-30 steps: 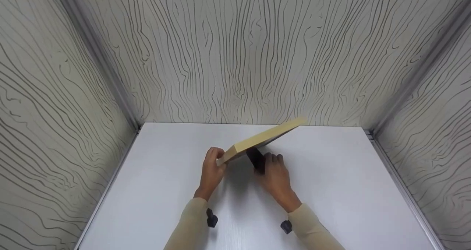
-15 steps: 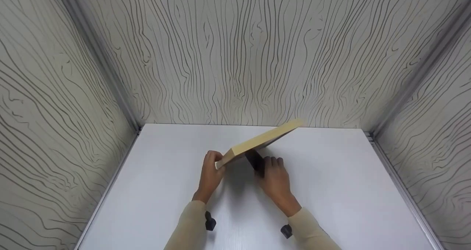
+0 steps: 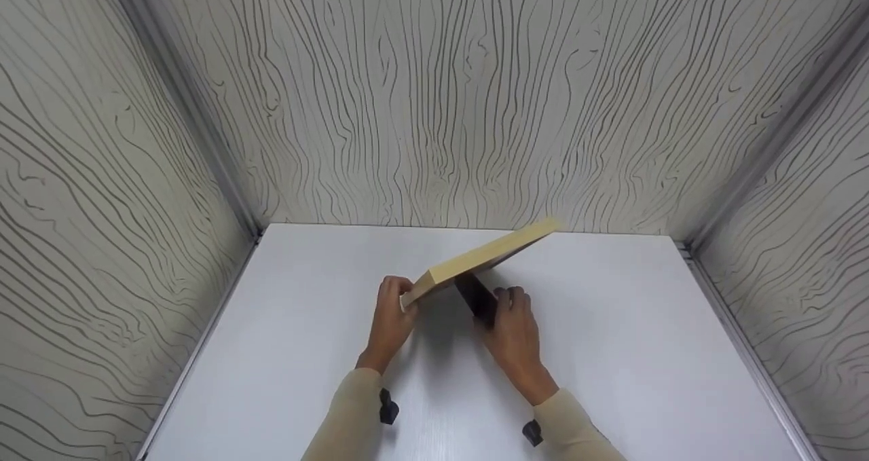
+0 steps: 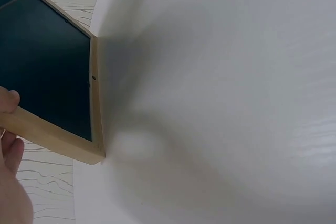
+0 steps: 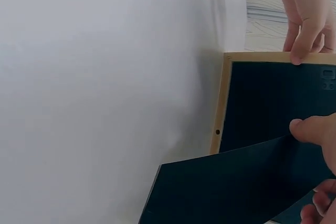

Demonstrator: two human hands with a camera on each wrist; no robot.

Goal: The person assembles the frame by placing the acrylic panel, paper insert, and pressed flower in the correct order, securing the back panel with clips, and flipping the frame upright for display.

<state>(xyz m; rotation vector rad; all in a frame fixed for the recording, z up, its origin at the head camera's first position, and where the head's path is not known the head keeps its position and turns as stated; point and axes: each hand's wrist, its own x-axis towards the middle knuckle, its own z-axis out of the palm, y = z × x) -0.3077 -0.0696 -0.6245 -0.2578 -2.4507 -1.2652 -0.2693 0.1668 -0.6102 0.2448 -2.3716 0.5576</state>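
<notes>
A picture frame [image 3: 492,252] with a light wooden border stands tilted over the table, its dark back [image 5: 257,103] turned toward me. My left hand [image 3: 392,318] grips its left edge, the thumb lying on the border beside the dark back in the right wrist view. Below the frame, my right hand [image 3: 514,335] pinches a flat dark stand panel [image 5: 226,187] between thumb and fingers. The panel slants out from the frame's back in the head view; whether it is joined there cannot be told. The frame's front is hidden.
The white tabletop [image 3: 285,379] lies under both hands and carries their shadows. Wood-grain patterned walls [image 3: 434,108] close it in at the back and both sides, with grey metal strips [image 3: 183,108] along the corners.
My right hand has shifted slightly right with the dark stand panel, more of which now shows. The left hand and the picture frame stay nearly in place.
</notes>
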